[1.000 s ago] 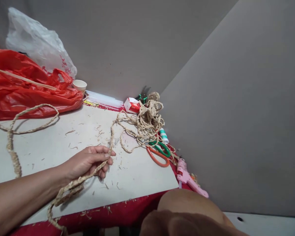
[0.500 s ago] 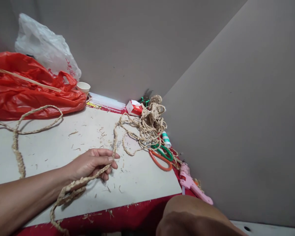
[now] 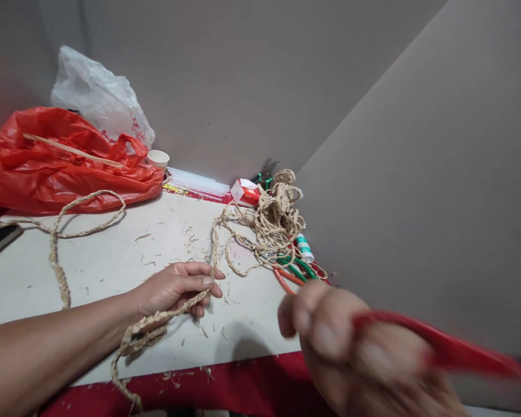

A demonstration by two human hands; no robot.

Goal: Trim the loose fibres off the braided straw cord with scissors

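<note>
left hand (image 3: 176, 289) pinches the braided straw rope (image 3: 215, 246) between thumb and fingers, its length running forward to the tangled heap (image 3: 278, 215); right hand (image 3: 364, 356), curled round a blurred red object (image 3: 455, 343), hovers right of the rope

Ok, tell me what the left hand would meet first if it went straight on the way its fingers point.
The left hand would likely first meet the loose loop of tan braided rope lying on the flat white board; its height above the board is unclear, so it might pass over.
</note>
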